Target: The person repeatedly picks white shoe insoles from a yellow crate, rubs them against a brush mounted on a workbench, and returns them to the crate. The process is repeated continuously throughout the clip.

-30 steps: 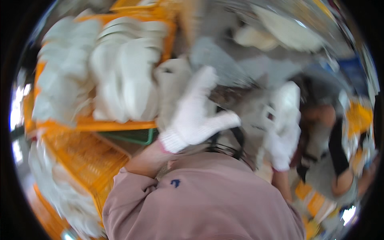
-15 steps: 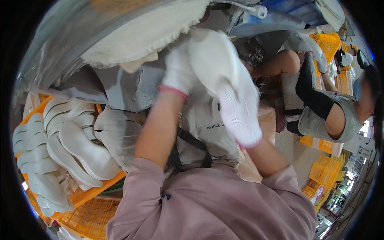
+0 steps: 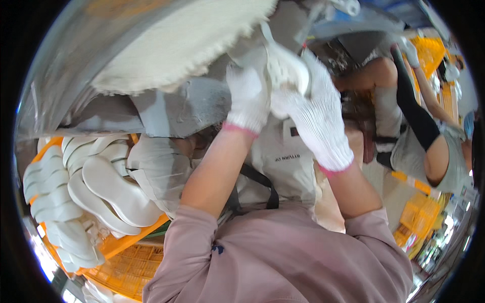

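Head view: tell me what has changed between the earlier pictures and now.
The left hand, open and empty a second ago, has moved forward and in and now grips the white sole together with the right hand. Since half a second ago, the sole has turned from its smooth broad face to a tilted view. The stacked soles stay in the orange crate.

Sole (image 3: 289, 68) between hands (image 3: 248, 98) (image 3: 321, 123), crate (image 3: 124, 244) left, co-worker (image 3: 452, 161) right

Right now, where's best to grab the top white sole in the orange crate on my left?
The white sole is probably best taken by its narrower waist, from above: it lies atop other soles in the orange crate, broad face up, with wider rounded ends.
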### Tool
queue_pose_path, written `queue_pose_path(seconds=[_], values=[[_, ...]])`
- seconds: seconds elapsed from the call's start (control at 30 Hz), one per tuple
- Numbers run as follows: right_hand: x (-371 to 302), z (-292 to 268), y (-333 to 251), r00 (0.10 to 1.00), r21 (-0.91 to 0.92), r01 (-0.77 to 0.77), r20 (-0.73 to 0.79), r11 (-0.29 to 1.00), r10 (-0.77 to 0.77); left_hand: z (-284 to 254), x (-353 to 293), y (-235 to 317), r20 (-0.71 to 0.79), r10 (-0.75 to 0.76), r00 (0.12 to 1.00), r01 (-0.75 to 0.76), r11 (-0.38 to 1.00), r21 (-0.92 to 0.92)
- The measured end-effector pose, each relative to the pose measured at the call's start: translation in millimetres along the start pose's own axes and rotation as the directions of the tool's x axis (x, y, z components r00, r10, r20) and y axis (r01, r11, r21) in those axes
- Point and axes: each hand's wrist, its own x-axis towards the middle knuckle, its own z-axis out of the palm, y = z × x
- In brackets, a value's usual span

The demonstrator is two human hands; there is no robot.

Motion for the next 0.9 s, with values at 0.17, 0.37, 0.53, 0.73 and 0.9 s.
queue_pose_path(seconds=[0.17, 0.37, 0.53, 0.73, 0.9], values=[[50, 20, 57, 0.919, -0.321, 0.299, -0.157, 0.898, -0.362, -22, 66, 42, 0.166, -0.226, 0.96, 0.119, 0.864, 0.489], [109, 45, 40, 0.977, -0.376, -0.012, 0.193, 0.926, 0.091, -68, 3, 101, 0.163, -0.455, 0.876, 0.226, 0.684, 0.693], [36, -2, 3, 0.957, -0.232, 0.261, 0.192, 0.937, -0.219, -25, 23, 40, 0.176, -0.062, 0.983, -0.035, 0.865, 0.5], [-10, -6, -4, 0.745, -0.63, 0.66, 0.62, 0.408, -0.247, -35, -2, 74, 0.273, -0.5, 0.822, 0.536, 0.841, -0.073], [-60, 54, -27, 0.77, -0.443, 0.609, 0.53, 0.658, -0.356, -65, -29, 108, 0.193, -0.602, 0.775, 0.614, 0.643, -0.458]])
